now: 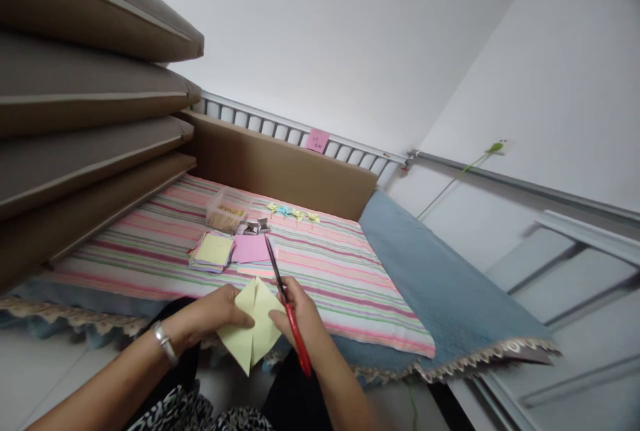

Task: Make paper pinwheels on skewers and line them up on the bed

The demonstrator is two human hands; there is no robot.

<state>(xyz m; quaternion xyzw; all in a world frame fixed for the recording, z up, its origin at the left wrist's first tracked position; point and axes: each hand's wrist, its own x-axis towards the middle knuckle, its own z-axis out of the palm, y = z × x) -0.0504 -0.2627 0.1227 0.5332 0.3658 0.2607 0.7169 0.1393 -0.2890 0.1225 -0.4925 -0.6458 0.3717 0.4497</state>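
Observation:
My left hand [213,314] pinches the left side of a pale yellow paper sheet [253,327], which has a cut or fold line down its middle. My right hand [300,314] grips red-handled scissors [286,307] and also touches the paper's right edge. The scissor blades point away from me, up over the striped cloth [345,271], and look closed. A metal bracelet is on my left wrist.
On the striped cloth lie a stack of coloured paper squares [214,251], a pink sheet [250,248], a clear plastic box [227,209], small metal clips [254,226] and several little paper shapes [294,213]. Brown cushions [80,131] are stacked at left. A blue blanket [430,284] lies at right.

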